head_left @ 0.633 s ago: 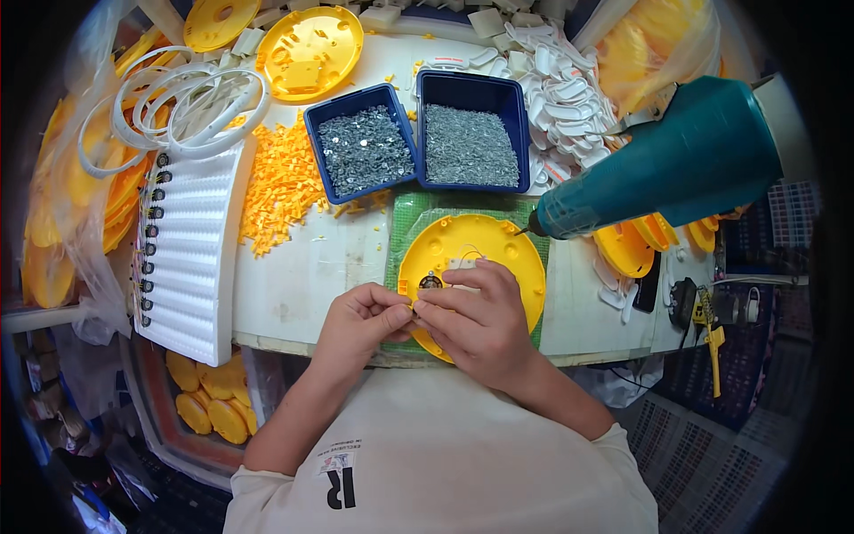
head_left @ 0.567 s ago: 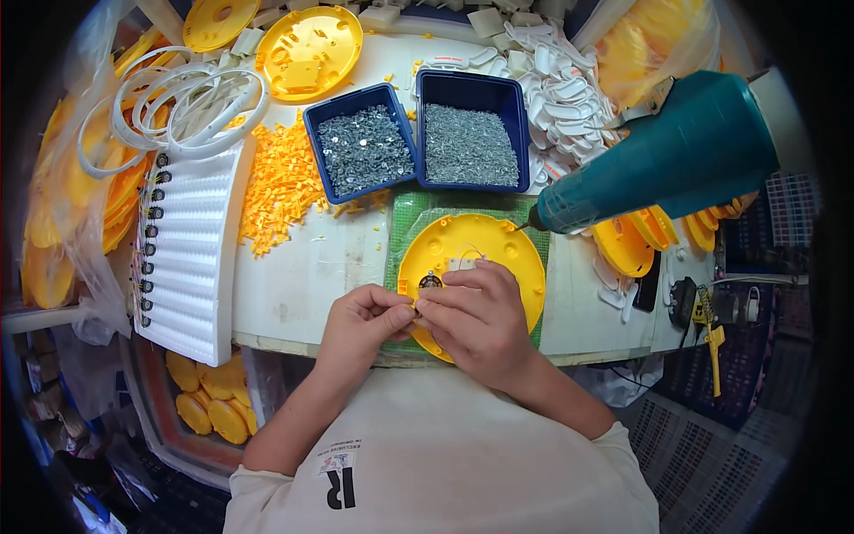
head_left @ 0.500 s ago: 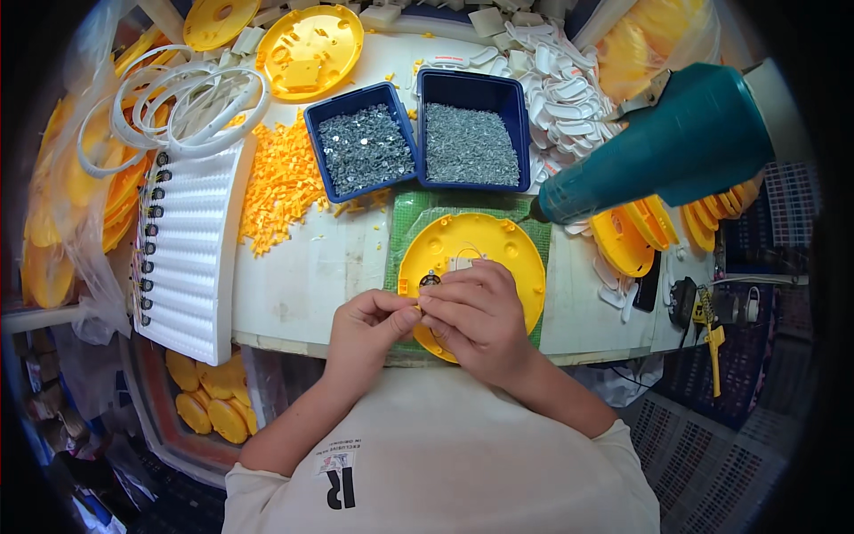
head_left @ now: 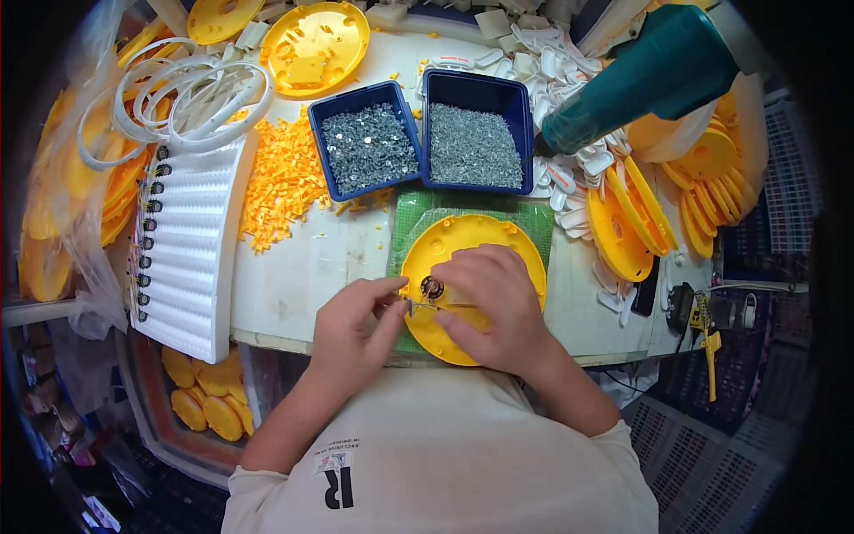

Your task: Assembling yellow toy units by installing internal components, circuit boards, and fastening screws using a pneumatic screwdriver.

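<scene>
Curving over a smooth, round yellow plastic cover (head_left: 440, 245) that lies on the green mat (head_left: 540, 219), the right hand (head_left: 501, 310) has thumb and fingers apart, while thumb and forefinger of the left hand (head_left: 354, 325) stand narrowly apart beside thin wires (head_left: 424, 307) near a round black part (head_left: 432, 287); whether either hand grips them cannot be told. Dark lettering (head_left: 346, 489) marks the pale cloth shirt (head_left: 463, 445). Blue bins (head_left: 471, 87) of shiny metal bits (head_left: 369, 147) and a ridged white foam tray (head_left: 191, 258) sit on the worn, whitish table (head_left: 298, 303).

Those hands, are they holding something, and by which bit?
Thin wires run between the left hand and right hand, but whether either grips them, and where, is too small to tell.
</scene>
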`<state>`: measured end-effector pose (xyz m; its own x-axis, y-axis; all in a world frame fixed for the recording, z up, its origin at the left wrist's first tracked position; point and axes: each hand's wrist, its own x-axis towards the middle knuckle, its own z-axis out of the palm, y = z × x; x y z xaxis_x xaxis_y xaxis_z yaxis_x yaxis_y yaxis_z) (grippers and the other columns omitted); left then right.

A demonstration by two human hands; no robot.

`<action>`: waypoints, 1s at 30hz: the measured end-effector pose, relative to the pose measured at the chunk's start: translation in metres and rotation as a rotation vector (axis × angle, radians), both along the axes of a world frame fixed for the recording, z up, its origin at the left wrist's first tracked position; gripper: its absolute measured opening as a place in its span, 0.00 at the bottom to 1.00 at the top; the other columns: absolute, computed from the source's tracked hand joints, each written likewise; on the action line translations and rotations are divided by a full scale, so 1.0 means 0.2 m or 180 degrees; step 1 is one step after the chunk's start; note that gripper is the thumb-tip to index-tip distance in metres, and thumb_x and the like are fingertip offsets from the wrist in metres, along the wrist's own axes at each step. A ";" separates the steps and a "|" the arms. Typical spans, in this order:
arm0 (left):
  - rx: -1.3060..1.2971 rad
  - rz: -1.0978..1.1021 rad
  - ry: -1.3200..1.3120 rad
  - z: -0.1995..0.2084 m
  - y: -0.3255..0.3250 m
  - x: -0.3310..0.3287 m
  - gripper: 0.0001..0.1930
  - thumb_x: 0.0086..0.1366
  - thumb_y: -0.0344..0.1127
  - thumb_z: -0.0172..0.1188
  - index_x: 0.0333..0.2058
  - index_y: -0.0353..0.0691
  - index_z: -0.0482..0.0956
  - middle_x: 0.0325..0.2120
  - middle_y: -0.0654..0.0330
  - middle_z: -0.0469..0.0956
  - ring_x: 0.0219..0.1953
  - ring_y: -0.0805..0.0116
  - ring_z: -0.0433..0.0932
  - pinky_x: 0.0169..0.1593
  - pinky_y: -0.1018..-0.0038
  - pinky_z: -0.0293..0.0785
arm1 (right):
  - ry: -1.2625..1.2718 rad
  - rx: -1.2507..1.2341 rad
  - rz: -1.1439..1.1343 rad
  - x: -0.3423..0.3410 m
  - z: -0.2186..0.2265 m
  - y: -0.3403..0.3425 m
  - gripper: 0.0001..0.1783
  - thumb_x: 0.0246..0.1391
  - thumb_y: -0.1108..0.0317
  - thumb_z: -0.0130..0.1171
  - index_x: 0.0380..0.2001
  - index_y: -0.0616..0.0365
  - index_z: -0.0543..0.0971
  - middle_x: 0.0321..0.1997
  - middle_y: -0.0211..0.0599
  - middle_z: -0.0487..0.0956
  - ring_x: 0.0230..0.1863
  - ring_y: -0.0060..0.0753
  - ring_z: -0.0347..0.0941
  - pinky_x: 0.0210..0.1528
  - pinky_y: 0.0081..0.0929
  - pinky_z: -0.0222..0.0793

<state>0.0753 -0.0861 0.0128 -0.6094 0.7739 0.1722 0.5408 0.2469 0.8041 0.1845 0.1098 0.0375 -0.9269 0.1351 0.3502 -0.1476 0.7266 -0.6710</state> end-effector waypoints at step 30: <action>0.0053 0.0294 -0.0696 -0.06 0.07 -0.10 0.14 0.63 0.24 0.66 0.48 0.37 0.81 0.46 0.57 0.82 0.47 0.66 0.81 0.45 0.74 0.80 | -0.0144 0.0616 -0.0332 -0.01 -0.05 0.05 0.20 0.51 0.66 0.69 0.48 0.57 0.84 0.55 0.42 0.81 0.59 0.53 0.74 0.63 0.47 0.69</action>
